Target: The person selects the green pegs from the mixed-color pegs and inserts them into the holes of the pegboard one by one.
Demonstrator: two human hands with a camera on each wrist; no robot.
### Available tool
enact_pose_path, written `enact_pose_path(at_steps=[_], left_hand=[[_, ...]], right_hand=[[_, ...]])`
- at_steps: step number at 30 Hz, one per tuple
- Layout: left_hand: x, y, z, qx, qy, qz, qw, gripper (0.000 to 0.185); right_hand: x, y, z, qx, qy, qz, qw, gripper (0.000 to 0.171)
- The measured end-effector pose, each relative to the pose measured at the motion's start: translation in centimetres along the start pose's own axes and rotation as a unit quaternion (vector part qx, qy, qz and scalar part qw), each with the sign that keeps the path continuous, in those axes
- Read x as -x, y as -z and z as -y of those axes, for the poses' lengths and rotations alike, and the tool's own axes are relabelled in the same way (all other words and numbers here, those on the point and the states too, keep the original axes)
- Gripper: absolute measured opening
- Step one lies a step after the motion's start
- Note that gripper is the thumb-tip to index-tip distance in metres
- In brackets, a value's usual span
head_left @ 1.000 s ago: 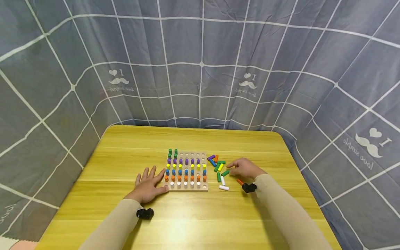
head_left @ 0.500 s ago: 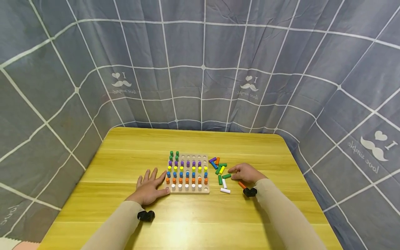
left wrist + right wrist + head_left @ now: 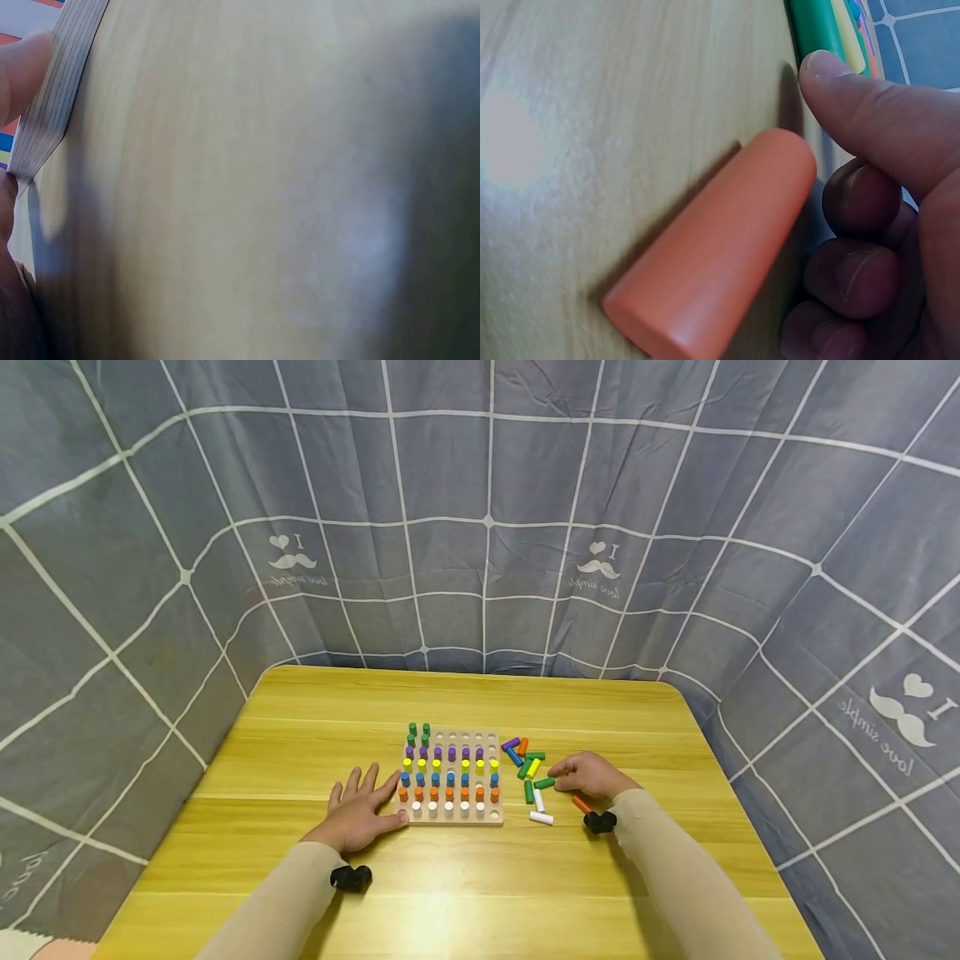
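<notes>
Yellow table (image 3: 300, 735), grey gridded curtain (image 3: 480, 527) behind and to both sides. Pegboard (image 3: 452, 817) near table centre, rows of upright pegs: white nearest, then orange, blue, yellow, purple, with a few green at the far left corner; far row mostly bare holes. Left hand (image 3: 358, 810) flat on table, fingers straight and spread, released, holding nothing; fingertips touching the board's near left corner. In left wrist view, a fingertip (image 3: 21, 71) against the board's layered edge (image 3: 56, 97); rest of that view blurred table. Right hand (image 3: 592, 775) resting on table right of the board, fingers curled under, thumb forward; nothing seen inside the fingers. Loose pegs (image 3: 527, 758) in a scatter between board and right hand: purple, orange, blue, green, yellow lying crossed; green peg (image 3: 544, 782) just left of the thumb; two white pegs (image 3: 540, 810) nearer. Orange peg (image 3: 578, 803) lying on its side just near of the right hand; in right wrist view, orange peg (image 3: 716, 277) lies beside the curled fingers (image 3: 859, 202), far end against them, not gripped. Thumb tip (image 3: 832, 82) by the green peg (image 3: 817, 26) there. Tan sleeves (image 3: 675, 877) on both arms.
</notes>
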State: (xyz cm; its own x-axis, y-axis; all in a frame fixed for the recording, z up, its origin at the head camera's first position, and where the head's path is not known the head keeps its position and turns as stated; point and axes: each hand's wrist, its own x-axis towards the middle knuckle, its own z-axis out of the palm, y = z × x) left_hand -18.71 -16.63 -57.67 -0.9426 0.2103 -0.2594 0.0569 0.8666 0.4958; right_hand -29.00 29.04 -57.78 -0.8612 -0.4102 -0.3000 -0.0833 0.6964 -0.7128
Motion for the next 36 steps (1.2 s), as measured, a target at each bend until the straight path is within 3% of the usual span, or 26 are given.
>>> enact_pose_path(at_steps=[8,21,36], left_hand=[[-0.05,-0.06,-0.04,-0.003,0.002,0.002,1.0,0.093],[-0.08,-0.05,-0.02,-0.002,0.002,0.003,1.0,0.093],[-0.03,-0.15,-0.08,-0.005,0.005,0.006,1.0,0.094]], right_hand=[[0.06,-0.06,-0.17,0.02,0.004,-0.003,1.0,0.025],[0.19,-0.05,0.04,-0.006,0.0,0.003,1.0,0.03],[0.27,-0.46,0.09,-0.018,-0.006,-0.004,1.0,0.024]])
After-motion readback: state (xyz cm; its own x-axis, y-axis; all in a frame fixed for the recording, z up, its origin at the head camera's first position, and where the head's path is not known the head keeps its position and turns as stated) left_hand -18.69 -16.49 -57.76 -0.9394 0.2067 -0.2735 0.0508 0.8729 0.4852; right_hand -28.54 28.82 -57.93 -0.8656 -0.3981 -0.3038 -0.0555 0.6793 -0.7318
